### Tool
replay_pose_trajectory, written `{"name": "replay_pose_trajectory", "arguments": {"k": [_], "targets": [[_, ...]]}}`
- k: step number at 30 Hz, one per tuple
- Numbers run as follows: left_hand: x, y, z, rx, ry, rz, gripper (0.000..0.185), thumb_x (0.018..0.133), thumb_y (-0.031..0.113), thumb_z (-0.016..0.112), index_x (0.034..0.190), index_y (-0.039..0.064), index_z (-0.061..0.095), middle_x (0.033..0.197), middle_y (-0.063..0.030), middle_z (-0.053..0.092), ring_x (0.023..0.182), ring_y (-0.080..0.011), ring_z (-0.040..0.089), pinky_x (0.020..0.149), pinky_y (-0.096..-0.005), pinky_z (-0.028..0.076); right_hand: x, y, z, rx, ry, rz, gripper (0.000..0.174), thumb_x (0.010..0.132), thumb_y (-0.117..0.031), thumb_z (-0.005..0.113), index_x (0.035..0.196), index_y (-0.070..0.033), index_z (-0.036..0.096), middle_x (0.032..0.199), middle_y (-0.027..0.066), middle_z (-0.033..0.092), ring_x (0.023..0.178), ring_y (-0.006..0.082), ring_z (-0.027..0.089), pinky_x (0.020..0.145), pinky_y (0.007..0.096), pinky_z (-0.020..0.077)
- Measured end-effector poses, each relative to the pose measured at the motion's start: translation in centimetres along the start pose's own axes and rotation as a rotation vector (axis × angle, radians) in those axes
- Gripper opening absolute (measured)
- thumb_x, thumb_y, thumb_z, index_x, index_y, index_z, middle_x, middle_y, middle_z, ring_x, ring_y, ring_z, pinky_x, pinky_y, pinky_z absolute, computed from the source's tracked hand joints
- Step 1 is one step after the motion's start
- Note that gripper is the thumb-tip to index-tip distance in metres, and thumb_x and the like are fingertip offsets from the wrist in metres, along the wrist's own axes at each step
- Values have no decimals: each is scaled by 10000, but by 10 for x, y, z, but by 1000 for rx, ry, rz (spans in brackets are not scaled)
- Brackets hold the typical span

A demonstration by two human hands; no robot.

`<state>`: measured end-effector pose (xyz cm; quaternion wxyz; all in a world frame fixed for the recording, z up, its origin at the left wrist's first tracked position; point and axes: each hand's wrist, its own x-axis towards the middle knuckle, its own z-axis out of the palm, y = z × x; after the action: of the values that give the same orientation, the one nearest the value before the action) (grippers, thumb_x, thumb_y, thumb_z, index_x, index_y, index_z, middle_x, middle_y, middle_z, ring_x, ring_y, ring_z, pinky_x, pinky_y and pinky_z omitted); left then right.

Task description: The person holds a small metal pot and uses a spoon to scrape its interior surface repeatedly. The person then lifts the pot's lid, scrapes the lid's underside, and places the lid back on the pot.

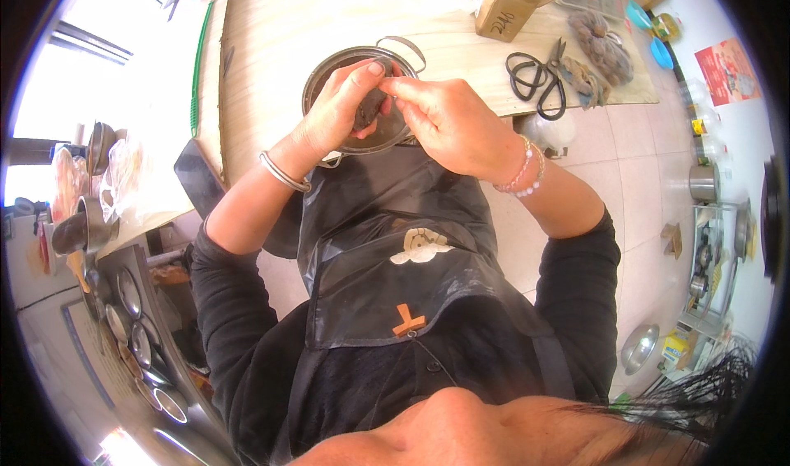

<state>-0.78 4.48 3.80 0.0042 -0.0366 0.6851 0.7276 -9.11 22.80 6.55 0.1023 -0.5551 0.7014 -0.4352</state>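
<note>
Held over a round metal pot is a dark grey lump, whose exact kind I cannot tell. My left hand wraps around it, thumb on top, with fingertips showing beneath. On its other side my right hand has its thumb and forefinger pinched close together near the lump's edge; whether something small is between them is hidden. The pot stands at the table's near edge, and its loop handle points away to the right. Liquid or a brownish bottom shows inside it.
Black-handled scissors lie on the wooden table at the right, beside grey yarn-like bundles. Behind them stands a cardboard box. A long green plastic strip lies at the left. A dark panel corner juts out near my left forearm.
</note>
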Motion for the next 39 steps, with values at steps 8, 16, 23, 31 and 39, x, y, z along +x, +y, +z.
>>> {"name": "replay_pose_trajectory", "arguments": {"k": [8, 16, 23, 31, 39], "targets": [[6, -4, -25, -400, -82, -46, 708, 995, 615, 341, 1264, 5, 580, 822, -110, 640, 436, -100, 416, 377, -217, 286, -3, -1, -6, 116, -48, 106, 326, 955, -13, 560, 1270, 25, 632, 824, 236, 686, 679, 308, 684, 651, 356, 531], [-1, 4, -16, -547, -174, -176, 789, 966, 715, 337, 1252, 29, 603, 796, -144, 634, 411, -119, 400, 352, -230, 260, 6, 8, 8, 70, 68, -119, 340, 937, 3, 555, 1267, 52, 623, 834, 222, 705, 759, 314, 721, 771, 369, 576], [1, -2, -15, -522, -164, -174, 765, 971, 710, 334, 1219, 46, 620, 786, -141, 640, 399, -121, 403, 348, -232, 266, 5, 4, 8, -3, 77, -96, 339, 929, -9, 557, 1252, 66, 628, 800, 213, 702, 738, 323, 718, 751, 377, 578], [1, -1, -14, -178, -98, -125, 582, 1024, 539, 379, 1150, 38, 646, 772, -76, 622, 427, -108, 442, 382, -229, 301, 6, 0, -8, -121, -35, -101, 342, 916, -1, 544, 1237, 66, 640, 851, 220, 715, 768, 339, 722, 718, 394, 572], [5, -1, -25, -299, -31, -61, 571, 1024, 516, 354, 1188, 37, 617, 793, -82, 627, 456, -105, 471, 390, -218, 304, -5, -7, -6, -49, 35, -25, 359, 935, -2, 542, 1279, 65, 618, 942, 236, 722, 783, 352, 720, 743, 387, 572]]}}
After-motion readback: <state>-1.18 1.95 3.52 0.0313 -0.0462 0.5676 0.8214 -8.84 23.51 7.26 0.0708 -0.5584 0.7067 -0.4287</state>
